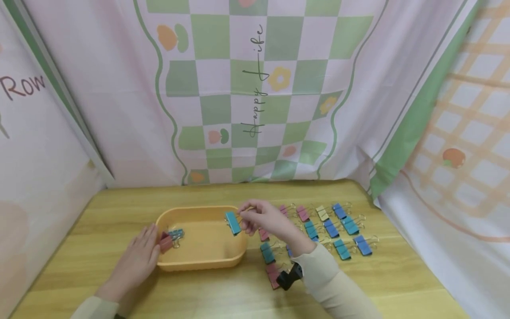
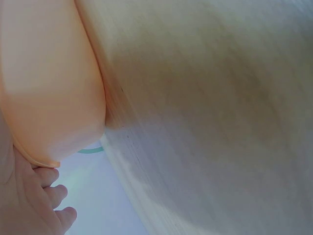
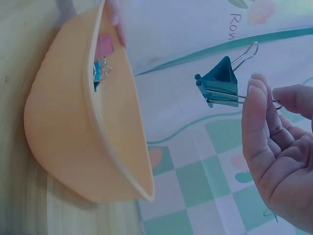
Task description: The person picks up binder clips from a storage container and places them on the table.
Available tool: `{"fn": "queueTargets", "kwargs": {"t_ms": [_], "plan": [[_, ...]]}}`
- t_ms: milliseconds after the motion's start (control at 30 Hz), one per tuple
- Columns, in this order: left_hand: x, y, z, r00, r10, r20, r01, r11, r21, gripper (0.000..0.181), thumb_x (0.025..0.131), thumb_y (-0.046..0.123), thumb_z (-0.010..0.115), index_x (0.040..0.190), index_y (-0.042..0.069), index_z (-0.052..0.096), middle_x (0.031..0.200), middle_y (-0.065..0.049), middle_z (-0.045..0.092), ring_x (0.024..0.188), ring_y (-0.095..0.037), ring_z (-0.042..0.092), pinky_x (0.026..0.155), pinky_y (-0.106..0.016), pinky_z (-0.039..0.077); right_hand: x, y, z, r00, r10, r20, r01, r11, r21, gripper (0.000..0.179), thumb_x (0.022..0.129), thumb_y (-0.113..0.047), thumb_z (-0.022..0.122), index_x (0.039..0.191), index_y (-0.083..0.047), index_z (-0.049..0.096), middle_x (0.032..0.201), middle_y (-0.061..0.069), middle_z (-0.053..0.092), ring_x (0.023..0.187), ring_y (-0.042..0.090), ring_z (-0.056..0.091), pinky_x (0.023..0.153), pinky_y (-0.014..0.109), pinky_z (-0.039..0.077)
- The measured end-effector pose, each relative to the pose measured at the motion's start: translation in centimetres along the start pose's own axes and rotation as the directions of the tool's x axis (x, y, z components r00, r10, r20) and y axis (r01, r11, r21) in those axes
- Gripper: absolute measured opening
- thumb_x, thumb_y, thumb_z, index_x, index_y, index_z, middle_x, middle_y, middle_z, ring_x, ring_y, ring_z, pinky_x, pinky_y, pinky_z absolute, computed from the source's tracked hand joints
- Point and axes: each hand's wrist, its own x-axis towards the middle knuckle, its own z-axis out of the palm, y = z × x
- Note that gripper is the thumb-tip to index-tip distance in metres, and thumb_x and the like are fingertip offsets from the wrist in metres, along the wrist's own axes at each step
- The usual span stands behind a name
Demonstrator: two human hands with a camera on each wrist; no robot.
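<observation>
My right hand (image 1: 264,220) pinches a teal binder clip (image 1: 233,223) by one wire handle, holding it over the right end of the yellow-orange plastic basin (image 1: 201,266). In the right wrist view the clip (image 3: 220,85) hangs off the thumb and fingertips, its other handle sticking out free. My left hand (image 1: 137,259) rests against the basin's left end with its fingers fairly straight along the rim. Inside the basin, near that hand, lie a red binder clip (image 1: 165,243) and a teal binder clip (image 1: 175,234).
To the right of the basin, several loose binder clips lie in rough rows, among them a blue clip (image 1: 363,245), a yellow clip (image 1: 322,213) and a pink clip (image 1: 303,213). My right forearm covers some. A patterned curtain (image 1: 255,88) stands behind the wooden table (image 1: 223,294).
</observation>
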Motion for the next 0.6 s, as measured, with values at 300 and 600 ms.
{"fn": "queueTargets", "kwargs": {"t_ms": [300,600], "plan": [[0.0,-0.1,0.0,1.000,-0.001,-0.002,0.001,1.000,0.005,0.053,0.097,0.019,0.038,0.138,-0.013,0.026,0.143,-0.028,0.024,0.129,-0.046,0.023,0.103,-0.059,0.018,-1.8,-0.3,-1.2,0.998,-0.038,-0.050,0.036,0.999,-0.038,0.025,0.096,-0.017,0.050,0.108,0.006,0.053,0.077,0.016,0.062,0.064,0.021,0.059,0.057,0.035,0.054],[-0.1,0.1,-0.1,1.000,0.002,-0.003,-0.002,1.000,0.013,0.053,0.097,0.019,0.038,0.137,-0.013,0.027,0.143,-0.029,0.024,0.129,-0.046,0.022,0.103,-0.059,0.018,-3.8,0.6,-2.5,0.996,-0.031,-0.087,0.030,0.999,-0.013,0.025,0.096,-0.015,0.049,0.108,0.007,0.052,0.075,0.014,0.062,0.066,0.026,0.062,0.063,0.042,0.055]]}}
